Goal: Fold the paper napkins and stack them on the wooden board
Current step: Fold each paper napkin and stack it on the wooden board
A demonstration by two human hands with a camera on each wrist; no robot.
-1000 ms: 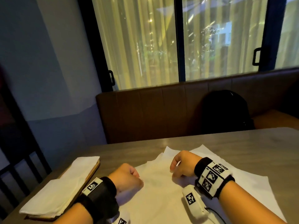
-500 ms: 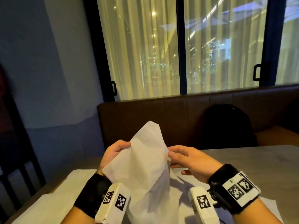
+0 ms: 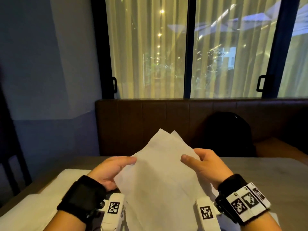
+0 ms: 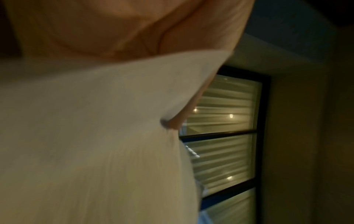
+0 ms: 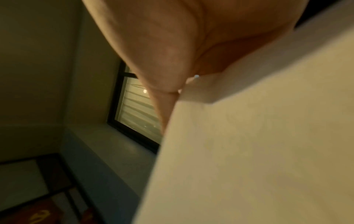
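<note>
Pinching thin white napkin (image 3: 160,172): left hand (image 3: 110,170), right hand (image 3: 205,165).

A thin white paper napkin (image 3: 160,172) is held upright above the bench, off its surface, with two pointed corners at its top nearly aligned, one just behind the other, so the sheet appears doubled over. Its left edge is pinched at mid-height and its right edge likewise, and the lower part hangs down toward the near side. It fills much of both wrist views as a pale sheet (image 4: 95,144) (image 5: 258,151). At the near left, a stack of folded white paper napkins (image 3: 41,202) lies flat; the wooden board beneath it cannot be made out.
</note>
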